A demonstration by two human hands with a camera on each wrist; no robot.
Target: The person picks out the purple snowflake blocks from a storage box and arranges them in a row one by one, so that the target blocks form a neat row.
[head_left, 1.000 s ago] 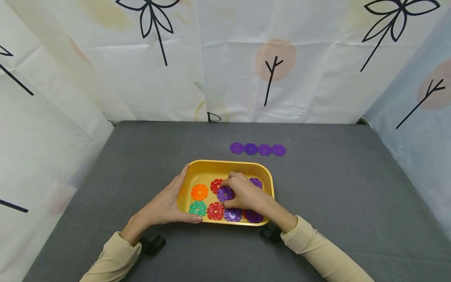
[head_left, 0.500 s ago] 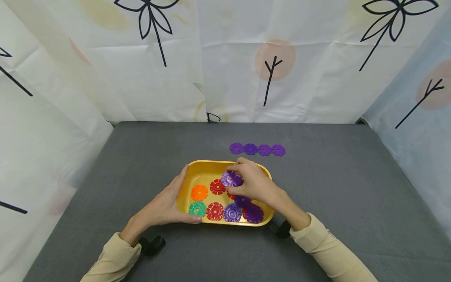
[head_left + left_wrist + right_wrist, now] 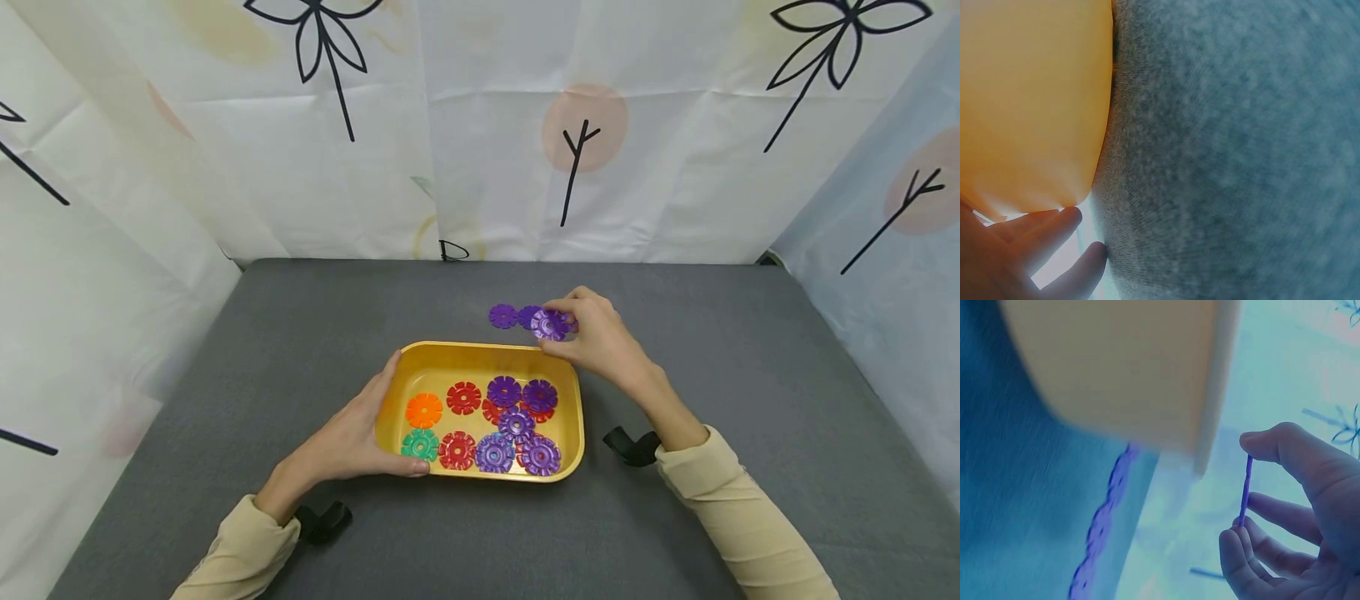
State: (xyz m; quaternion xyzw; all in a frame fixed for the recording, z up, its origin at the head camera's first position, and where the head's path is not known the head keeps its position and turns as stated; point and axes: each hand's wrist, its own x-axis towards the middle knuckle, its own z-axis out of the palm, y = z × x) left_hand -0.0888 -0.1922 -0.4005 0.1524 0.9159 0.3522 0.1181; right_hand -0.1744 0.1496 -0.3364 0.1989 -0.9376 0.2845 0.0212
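My right hand (image 3: 600,333) pinches a purple flower-shaped disc (image 3: 550,326) between thumb and fingertips, above the far rim of the yellow tray (image 3: 573,458). In the right wrist view this disc is edge-on. It overlaps a row of purple flower discs (image 3: 502,316) lying on the table behind the tray, and the row's right part is hidden by the hand. My left hand (image 3: 348,437) holds the tray's left end, thumb along the near rim and fingers at the far left corner. Inside the tray lie several purple discs (image 3: 494,453), red discs (image 3: 457,450), an orange disc (image 3: 424,411) and a green disc (image 3: 420,444).
The grey table (image 3: 720,358) extends on both sides of the tray. A white printed cloth (image 3: 495,200) hangs along its far edge, with more cloth at the left and right. Black straps with camera mounts (image 3: 633,447) sit at both wrists.
My right hand has lifted a purple disc out of the tray and carried it back and right, over the row. My left hand stays in place on the tray.
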